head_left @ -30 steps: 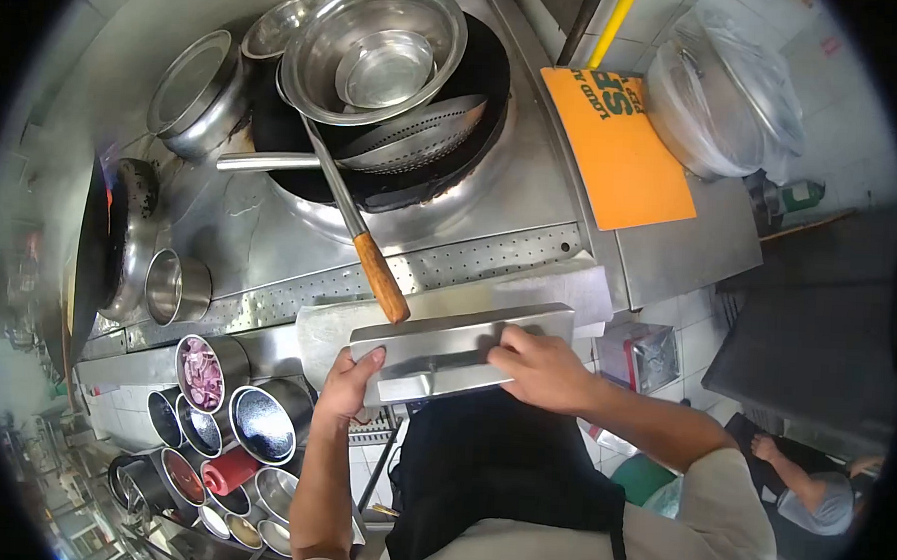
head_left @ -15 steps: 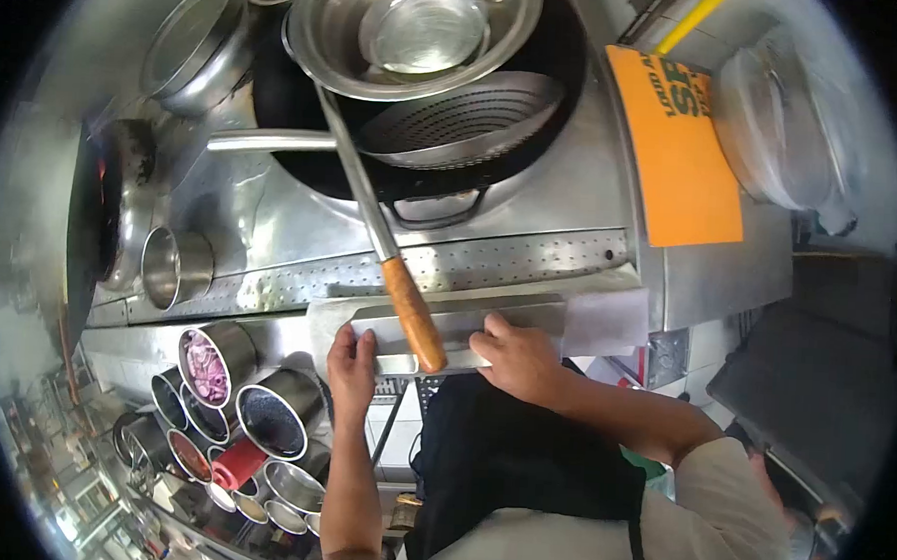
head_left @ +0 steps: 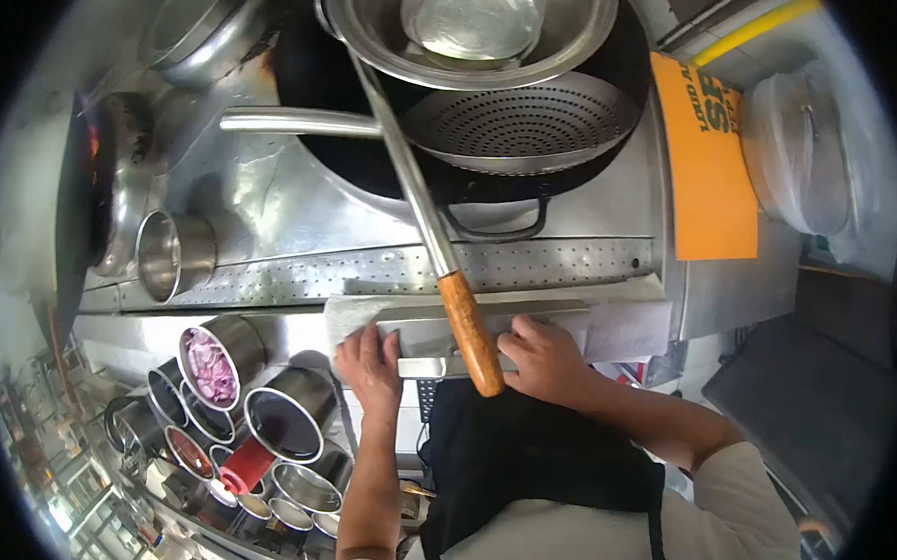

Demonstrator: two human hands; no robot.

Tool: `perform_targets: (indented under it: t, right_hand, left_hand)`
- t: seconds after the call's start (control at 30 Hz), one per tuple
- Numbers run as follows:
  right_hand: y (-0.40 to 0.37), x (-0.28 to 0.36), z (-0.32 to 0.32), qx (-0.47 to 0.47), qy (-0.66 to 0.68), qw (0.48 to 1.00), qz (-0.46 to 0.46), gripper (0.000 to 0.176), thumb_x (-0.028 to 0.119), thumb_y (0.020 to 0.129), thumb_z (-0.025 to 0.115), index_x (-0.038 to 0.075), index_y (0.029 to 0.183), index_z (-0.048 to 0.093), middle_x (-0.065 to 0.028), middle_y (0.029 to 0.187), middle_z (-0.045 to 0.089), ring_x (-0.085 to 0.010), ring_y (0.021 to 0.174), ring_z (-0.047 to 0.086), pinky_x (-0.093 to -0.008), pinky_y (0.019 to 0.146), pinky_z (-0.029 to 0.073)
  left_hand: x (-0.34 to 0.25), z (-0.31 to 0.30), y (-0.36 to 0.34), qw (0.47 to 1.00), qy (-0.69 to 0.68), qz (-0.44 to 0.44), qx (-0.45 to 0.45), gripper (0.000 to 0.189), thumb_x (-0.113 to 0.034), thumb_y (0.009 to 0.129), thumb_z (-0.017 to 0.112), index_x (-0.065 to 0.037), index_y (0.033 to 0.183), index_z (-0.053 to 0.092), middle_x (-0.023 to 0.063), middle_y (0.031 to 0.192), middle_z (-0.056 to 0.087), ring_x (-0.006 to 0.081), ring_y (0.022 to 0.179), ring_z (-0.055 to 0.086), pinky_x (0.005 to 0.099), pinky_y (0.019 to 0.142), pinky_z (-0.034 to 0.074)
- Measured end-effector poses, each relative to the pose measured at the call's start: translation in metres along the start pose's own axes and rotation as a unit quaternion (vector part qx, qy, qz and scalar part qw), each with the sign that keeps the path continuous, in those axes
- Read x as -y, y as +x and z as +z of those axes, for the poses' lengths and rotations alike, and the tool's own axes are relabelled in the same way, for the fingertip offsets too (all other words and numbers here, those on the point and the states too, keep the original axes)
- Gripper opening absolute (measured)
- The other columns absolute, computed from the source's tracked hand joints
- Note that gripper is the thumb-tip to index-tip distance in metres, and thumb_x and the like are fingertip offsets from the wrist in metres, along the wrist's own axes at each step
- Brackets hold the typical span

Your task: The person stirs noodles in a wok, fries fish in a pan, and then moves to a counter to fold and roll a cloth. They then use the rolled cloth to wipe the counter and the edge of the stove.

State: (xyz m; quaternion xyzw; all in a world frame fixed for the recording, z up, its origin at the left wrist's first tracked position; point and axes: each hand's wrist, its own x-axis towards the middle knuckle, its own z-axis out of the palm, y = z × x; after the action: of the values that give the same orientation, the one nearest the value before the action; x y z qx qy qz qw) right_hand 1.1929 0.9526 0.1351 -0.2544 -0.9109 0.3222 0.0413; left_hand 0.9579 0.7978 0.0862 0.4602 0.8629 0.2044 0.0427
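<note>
A long, shallow metal box or tray [head_left: 436,333] lies along the stove's front edge on white paper or cloth [head_left: 632,326]. My left hand [head_left: 369,365] grips its left end, with fingers bent over the top. My right hand [head_left: 543,356] is closed on its near side, right of the middle; the fingertips are partly hidden. Between my hands, the wooden handle [head_left: 469,331] of a long metal utensil crosses above the box. That utensil's shaft runs back beneath a steel bowl [head_left: 568,60], which rests over a black wok [head_left: 358,166].
A perforated strainer [head_left: 535,124] sits in the wok, its handle pointing left. A small steel pot [head_left: 176,256] stands on the stovetop. Lower left are chopped onions [head_left: 211,368], a pot of dark liquid [head_left: 284,423] and a red bottle [head_left: 248,465]. An orange sheet [head_left: 708,181] lies at right.
The whole view has shifted, so the wok, box and utensil handle appear farther right. Both hands stay on the box in nearly the same grip.
</note>
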Motion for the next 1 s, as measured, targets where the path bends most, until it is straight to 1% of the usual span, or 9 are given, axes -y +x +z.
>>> perform_targets:
  t: [0.07,0.23,0.43,0.63,0.73,0.77,0.87,0.93,1.0]
  right_hand:
    - [0.004,-0.003,-0.003,0.002,0.011,1.0,-0.016,0.033,0.028,0.07,0.078,0.01,0.091,0.061,-0.0085,0.089,0.052,-0.0269,0.069,0.062,-0.0414,0.058,0.051]
    - [0.009,-0.014,-0.005,0.072,-0.021,0.995,-0.059,0.036,0.034,0.069,0.08,0.011,0.085,0.056,-0.007,0.088,0.051,-0.0248,0.066,0.064,-0.0402,0.056,0.053]
    - [0.015,-0.028,0.006,0.135,-0.021,0.99,-0.047,0.035,0.035,0.072,0.079,0.012,0.089,0.06,-0.0051,0.09,0.058,-0.0247,0.068,0.067,-0.0408,0.058,0.055]
    - [0.006,-0.032,0.021,0.026,-0.051,0.996,-0.073,0.037,0.037,0.07,0.079,0.012,0.087,0.059,-0.0026,0.084,0.055,-0.0252,0.07,0.064,-0.0416,0.06,0.052]
    - [0.003,-0.015,0.009,-0.03,-0.047,0.998,-0.033,0.042,0.04,0.072,0.08,0.011,0.099,0.065,-0.0065,0.093,0.057,-0.0267,0.088,0.064,-0.0422,0.075,0.053]
    - [-0.007,-0.009,-0.003,-0.046,0.01,0.998,-0.041,0.052,0.043,0.077,0.078,0.01,0.116,0.067,-0.0109,0.11,0.059,-0.0299,0.107,0.059,-0.0429,0.093,0.048]
    - [-0.074,-0.021,-0.022,-0.206,-0.054,0.976,0.035,0.059,0.04,0.081,0.074,0.01,0.13,0.062,-0.0141,0.131,0.056,-0.036,0.123,0.051,-0.0472,0.104,0.041]
    - [-0.123,-0.069,-0.013,-0.3,-0.187,0.925,0.141,0.062,0.04,0.086,0.07,0.013,0.14,0.055,-0.0159,0.146,0.047,-0.0396,0.133,0.044,-0.054,0.11,0.035]
    - [-0.15,-0.087,-0.033,-0.239,-0.263,0.898,0.26,0.066,0.041,0.092,0.064,0.013,0.149,0.045,-0.0201,0.157,0.033,-0.0397,0.144,0.033,-0.058,0.117,0.024]
  left_hand:
    - [-0.001,0.008,0.0,0.997,-0.011,-0.076,-0.018,0.039,-0.022,0.085,0.075,-0.012,0.122,0.068,0.0135,0.123,0.058,0.0365,0.122,0.049,0.0537,0.102,0.034]
    - [0.004,0.009,0.014,0.997,0.039,0.019,0.057,0.037,-0.023,0.097,0.058,-0.024,0.134,0.062,0.0052,0.156,0.04,0.0426,0.15,0.019,0.0677,0.118,0.0]
    - [0.015,0.034,0.015,0.99,0.108,0.049,0.072,0.033,-0.027,0.099,0.054,-0.026,0.13,0.065,0.0045,0.157,0.042,0.043,0.149,0.024,0.0684,0.117,0.002]
    - [0.012,0.032,0.013,0.991,0.11,0.047,0.054,0.033,-0.031,0.097,0.058,-0.027,0.129,0.066,0.0032,0.158,0.041,0.0422,0.149,0.025,0.0692,0.116,0.007]
    - [0.004,0.014,0.022,0.991,0.113,0.047,0.051,0.034,-0.03,0.095,0.062,-0.028,0.129,0.067,0.006,0.16,0.037,0.0434,0.149,0.022,0.0706,0.115,0.012]
    - [0.001,-0.005,0.024,0.988,0.124,0.046,0.077,0.037,-0.031,0.094,0.064,-0.029,0.131,0.065,0.0115,0.16,0.034,0.0456,0.149,0.02,0.0716,0.114,0.014]
    - [-0.003,-0.032,0.019,0.997,0.048,0.068,0.004,0.048,-0.027,0.093,0.065,-0.019,0.139,0.058,0.017,0.157,0.037,0.0458,0.148,0.022,0.0676,0.115,0.017]
    - [-0.028,-0.038,0.018,0.989,-0.035,0.138,0.049,0.048,-0.026,0.092,0.066,-0.016,0.139,0.059,0.0175,0.155,0.038,0.0441,0.148,0.025,0.0653,0.116,0.018]
    - [-0.059,-0.037,0.023,0.972,-0.076,0.196,0.104,0.047,-0.027,0.092,0.066,-0.015,0.138,0.059,0.0178,0.154,0.041,0.0426,0.147,0.027,0.0637,0.116,0.02]
